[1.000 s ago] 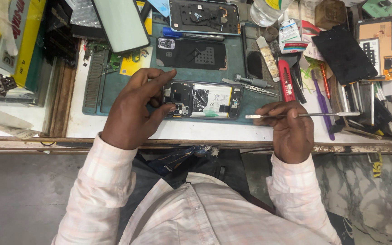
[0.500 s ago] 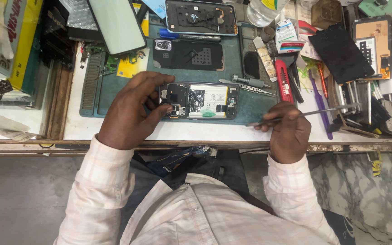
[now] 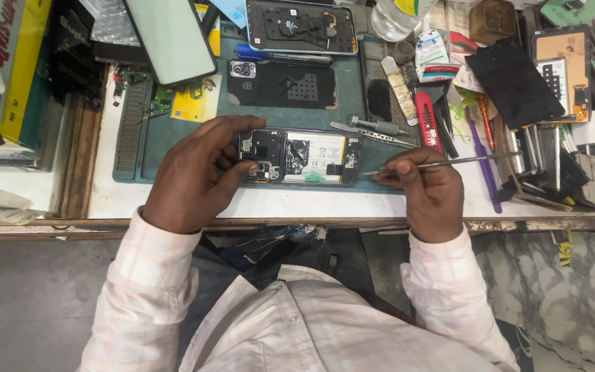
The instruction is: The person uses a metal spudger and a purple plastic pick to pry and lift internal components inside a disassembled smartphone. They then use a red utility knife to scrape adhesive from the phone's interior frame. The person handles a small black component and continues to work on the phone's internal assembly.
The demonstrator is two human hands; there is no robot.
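Head view: my left hand (image 3: 194,176) pinches the opened phone (image 3: 300,157) at its nine o'clock end; my right hand (image 3: 427,186) is closed on tweezers (image 3: 442,164), tips by the three o'clock edge. A slip there could, I judge, scratch the board or battery. The phone lies back-off on the green mat (image 3: 173,148), white battery exposed, at twelve o'clock from me.

A white desk (image 3: 173,203) with a worn wooden front edge (image 3: 70,226) runs across the view. A green work mat (image 3: 173,141) lies on its middle. At nine o'clock a wooden strip (image 3: 77,158) borders stacked yellow boxes (image 3: 25,62). Below the desk, a plain grey floor (image 3: 29,303) fills seven o'clock, and a marbled grey surface (image 3: 559,296) fills four o'clock. The light is even and bright.
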